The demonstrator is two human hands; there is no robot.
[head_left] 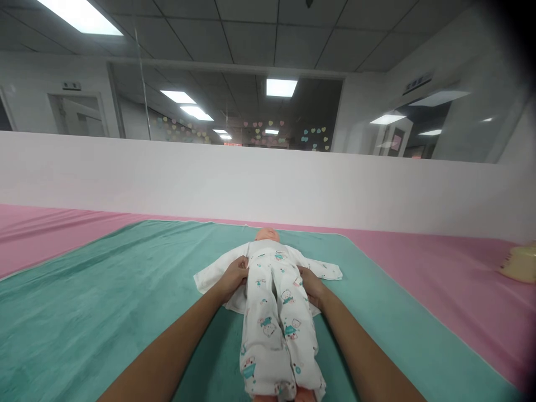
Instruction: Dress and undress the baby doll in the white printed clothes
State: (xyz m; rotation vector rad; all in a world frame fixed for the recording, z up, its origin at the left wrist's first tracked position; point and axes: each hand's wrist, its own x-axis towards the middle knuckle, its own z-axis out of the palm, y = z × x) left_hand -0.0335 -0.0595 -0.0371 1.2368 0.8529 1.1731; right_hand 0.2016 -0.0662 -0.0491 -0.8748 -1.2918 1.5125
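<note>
A baby doll (268, 235) lies on its back on a teal mat (104, 301), head away from me. It wears white printed trousers (274, 324) over a white top (326, 269) whose sleeves spread to both sides. My left hand (234, 276) grips the trousers' waistband at the doll's left side in view, fingers curled on the cloth. My right hand (310, 285) holds the waistband on the other side, fingers closed on the fabric.
A pink sheet (439, 268) lies under the mat. A low white partition (268, 184) runs behind it, with glass and ceiling lights beyond. A pale yellow object (521, 263) rests on the pink sheet at the far right.
</note>
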